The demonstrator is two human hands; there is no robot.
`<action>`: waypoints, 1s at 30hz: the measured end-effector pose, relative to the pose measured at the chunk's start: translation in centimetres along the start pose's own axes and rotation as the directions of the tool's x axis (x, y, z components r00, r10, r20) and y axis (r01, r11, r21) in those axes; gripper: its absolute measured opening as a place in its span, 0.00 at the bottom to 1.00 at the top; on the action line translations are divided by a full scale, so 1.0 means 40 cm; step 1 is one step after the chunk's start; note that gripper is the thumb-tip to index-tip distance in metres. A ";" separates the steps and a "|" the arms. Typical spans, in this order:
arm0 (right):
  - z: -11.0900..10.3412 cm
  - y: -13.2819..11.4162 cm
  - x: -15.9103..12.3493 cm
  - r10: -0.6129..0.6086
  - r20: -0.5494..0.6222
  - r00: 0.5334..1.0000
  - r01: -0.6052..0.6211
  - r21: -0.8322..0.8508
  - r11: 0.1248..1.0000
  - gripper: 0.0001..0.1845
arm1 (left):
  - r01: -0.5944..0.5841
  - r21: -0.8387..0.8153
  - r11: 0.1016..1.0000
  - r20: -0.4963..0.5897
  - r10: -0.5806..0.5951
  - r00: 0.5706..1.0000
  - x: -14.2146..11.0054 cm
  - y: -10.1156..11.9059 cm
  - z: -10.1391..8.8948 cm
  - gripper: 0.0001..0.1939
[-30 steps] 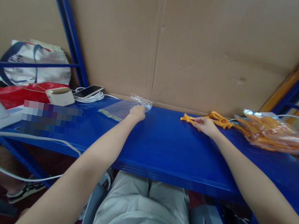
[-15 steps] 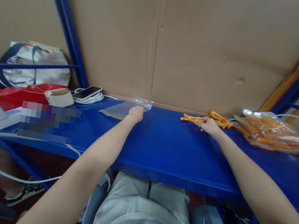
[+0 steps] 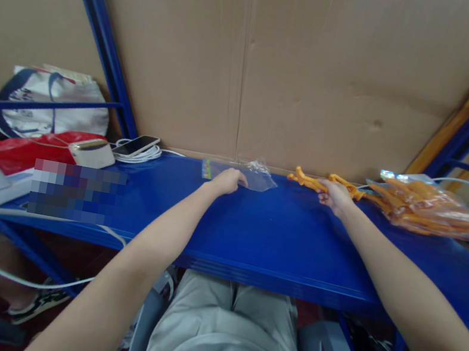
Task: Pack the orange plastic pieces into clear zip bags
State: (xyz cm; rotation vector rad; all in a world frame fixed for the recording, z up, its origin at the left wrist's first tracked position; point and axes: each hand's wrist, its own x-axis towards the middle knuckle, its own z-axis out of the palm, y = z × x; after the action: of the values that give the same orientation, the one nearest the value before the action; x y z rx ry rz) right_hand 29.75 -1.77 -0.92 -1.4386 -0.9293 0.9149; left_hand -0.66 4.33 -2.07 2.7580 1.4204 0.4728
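Note:
My left hand (image 3: 228, 180) is closed with fingers curled at the near edge of a clear plastic bag (image 3: 261, 180). The bag looks flat, with a coloured strip at its left end and a crinkled, shiny part to the right. Pinched in my right hand (image 3: 336, 199) is an orange plastic piece (image 3: 305, 179), a knobbly, forked shape whose exact kind I cannot make out. It points left and is tilted, its left end raised. Just behind that hand lies another orange plastic piece (image 3: 357, 192), partly hidden by the fingers.
A clear bag of orange pieces (image 3: 428, 208) lies at the right of the blue table (image 3: 268, 242). At the left are a phone (image 3: 141, 146) on a coiled white cable (image 3: 142, 155), a red bag (image 3: 17, 146) and a white tote (image 3: 60, 105). Cardboard (image 3: 316, 75) stands behind.
My left hand has moved slightly right, and the clear bag has swung round to its right side. My right hand has drawn the orange piece slightly right and tilted its left end up.

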 end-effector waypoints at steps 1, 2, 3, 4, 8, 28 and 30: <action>0.002 0.002 -0.002 -0.024 0.026 0.999 0.024 -0.006 1.000 0.07 | -0.009 -0.001 1.000 -0.008 0.009 1.000 0.001 -0.003 0.000 0.26; 0.005 0.003 -0.004 -0.051 0.059 0.997 0.052 -0.009 0.999 0.06 | -0.013 -0.003 1.000 -0.014 0.013 1.000 0.002 -0.006 0.000 0.25; 0.009 0.004 -0.008 -0.080 0.094 0.992 0.081 -0.010 0.997 0.05 | -0.014 -0.007 1.000 -0.019 0.013 1.000 0.001 -0.009 -0.001 0.24; 0.014 0.004 -0.012 -0.108 0.132 0.985 0.110 -0.010 0.994 0.03 | -0.012 -0.015 1.000 -0.023 0.012 1.000 0.000 -0.010 -0.002 0.24; 0.033 0.006 -0.034 -0.194 0.278 0.941 0.226 -0.088 0.970 0.11 | 0.018 -0.057 0.998 -0.020 -0.019 1.000 -0.006 -0.006 -0.008 0.22; 0.066 0.018 -0.038 -0.169 0.546 0.821 0.545 -0.659 0.518 0.12 | 0.021 0.075 0.997 -0.013 -0.020 1.000 -0.026 0.114 -0.020 0.16; 0.075 0.011 -0.026 -0.140 0.549 0.824 0.541 -0.688 0.483 0.13 | 0.030 0.093 0.995 0.006 -0.031 1.000 -0.028 0.146 -0.014 0.15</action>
State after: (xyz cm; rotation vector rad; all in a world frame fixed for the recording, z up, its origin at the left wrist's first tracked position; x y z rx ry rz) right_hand 26.61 -1.58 -1.52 -1.7188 -2.1382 0.4431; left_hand 3.22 -0.07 -1.01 2.8013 1.5190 0.4058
